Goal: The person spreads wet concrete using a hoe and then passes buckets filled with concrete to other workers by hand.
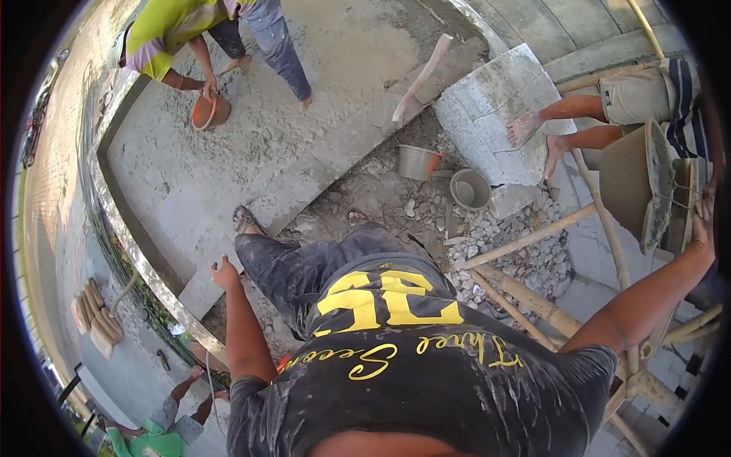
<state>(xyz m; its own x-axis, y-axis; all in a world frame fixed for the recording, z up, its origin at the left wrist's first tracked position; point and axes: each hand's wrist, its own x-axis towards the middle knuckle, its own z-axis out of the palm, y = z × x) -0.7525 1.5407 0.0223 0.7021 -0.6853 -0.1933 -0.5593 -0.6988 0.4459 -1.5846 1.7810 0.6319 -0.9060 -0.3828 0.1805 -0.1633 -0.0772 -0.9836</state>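
My left hand point(225, 275) hangs beside my left leg, above the edge of the concrete slab. Its fingers are loosely bent and a little apart, with nothing visible in them. My right arm reaches far out to the right. There my right hand point(703, 225) is closed on the edge of an upright, mortar-stained board point(683, 206), its fingertips partly lost in the dark rim of the view. Just left of that hand stands a large grey-brown panel point(626, 179) with a thick, rough edge.
A co-worker bends over an orange-rimmed bucket point(211, 112) on wet concrete point(266, 152). Another person's bare feet stand on a pale slab point(499, 114). Two grey buckets point(470, 190) point(417, 162), rubble point(525, 259) and bamboo poles point(533, 234) lie ahead and right. Someone in green is lower left.
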